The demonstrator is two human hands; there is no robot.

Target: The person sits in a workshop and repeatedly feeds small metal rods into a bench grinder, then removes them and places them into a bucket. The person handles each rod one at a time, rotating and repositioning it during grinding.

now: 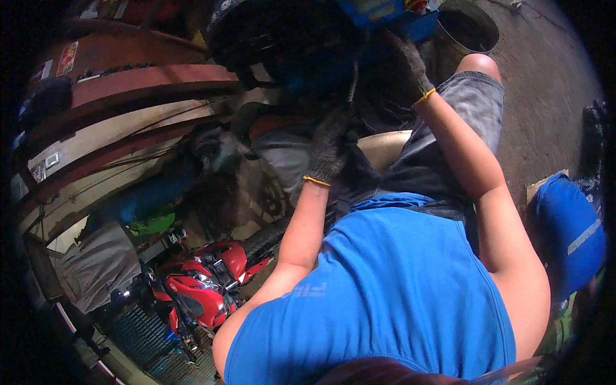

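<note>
My left hand [328, 144], in a dark grey work glove with a yellow cuff, is closed in the shadow over my lap. A thin metal rod [353, 83] sticks up from its far end, and its lower part is hidden by the glove. My right hand [414, 67], in a matching glove, reaches forward over my knee. Its fingers are stretched towards a blue machine [378, 19], and whether they touch it cannot be made out. Next to the machine is a large dark round shape [276, 38], mostly lost in shade.
A round bucket-like container [468, 29] stands at the far right on the grey floor [545, 77]. Reddish beams [147, 83] run along the left. A red motorcycle [202, 289] is at lower left, beside a grey cover [99, 266]. Something blue with a pale stripe [568, 234] lies at right.
</note>
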